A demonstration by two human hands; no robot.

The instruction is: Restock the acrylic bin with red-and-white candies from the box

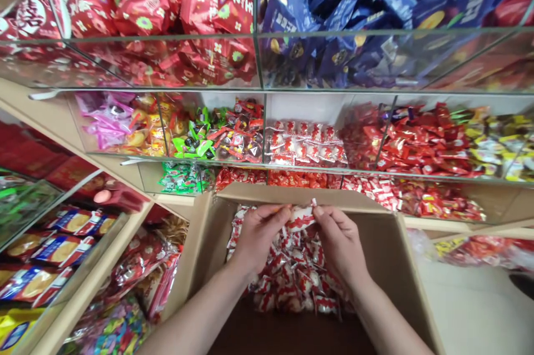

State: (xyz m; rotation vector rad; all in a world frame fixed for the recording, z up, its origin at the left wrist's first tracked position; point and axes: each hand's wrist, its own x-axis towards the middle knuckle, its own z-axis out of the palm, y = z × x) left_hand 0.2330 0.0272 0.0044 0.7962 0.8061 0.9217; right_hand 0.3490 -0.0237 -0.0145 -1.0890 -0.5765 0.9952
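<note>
Cardboard box open at the top, viewed from my remote post through the head camera; I use it as landmark. Over its interior, both hands work close together. Left hand: thumb and fingers pinched narrow on the left end of one wrapped piece, white with red markings. Right hand: thumb and fingers likewise closed, gripping the twisted wrapper at the other end. I note the piece stretched between the two, above the box's contents, near its far wall. Inside the box, under the hands: a heap of similar red-and-white pieces, loosely piled; its near portion lies in shadow.

Beyond the box, a middle shelf carries red-and-white packets in rows behind a clear front. Higher beyond it, I log red bags to the left and blue bags to the right. Left of the box: blue-and-white packs on a sloping rack. Right of the box: pale floor. Picture soft at the edges, lettering mostly unreadable to me
</note>
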